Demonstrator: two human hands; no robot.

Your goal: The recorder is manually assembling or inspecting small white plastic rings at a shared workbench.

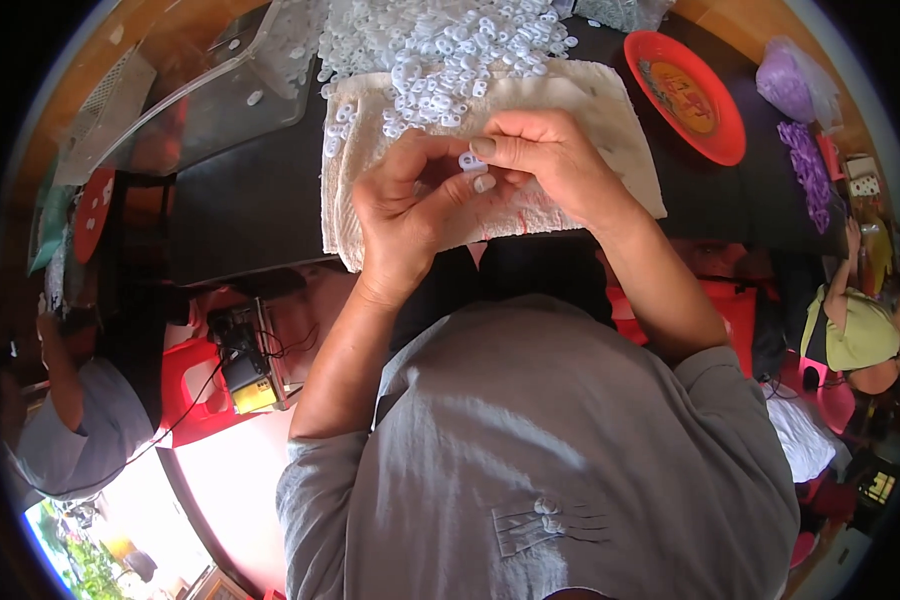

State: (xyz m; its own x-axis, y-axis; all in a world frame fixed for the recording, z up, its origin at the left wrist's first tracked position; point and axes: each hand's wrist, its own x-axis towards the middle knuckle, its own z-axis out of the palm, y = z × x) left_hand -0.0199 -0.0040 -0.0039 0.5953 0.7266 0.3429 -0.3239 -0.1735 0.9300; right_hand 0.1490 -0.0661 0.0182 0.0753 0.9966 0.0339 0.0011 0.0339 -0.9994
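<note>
A small white plastic piece with a hole is pinched between the fingertips of both hands over a cream towel. My left hand holds it with thumb and forefinger, its fingers curled. From the other side, my right hand has its thumb pressed on the piece's upper edge; its other fingers are bent behind and partly hidden. Just beyond the hands, loose white pieces of the same sort spill onto the towel from a large heap.
At the right lies a red plate with an orange-brown middle, near a purple bag and purple strands. A clear plastic bin stands left on the dark table. Other people sit at both sides.
</note>
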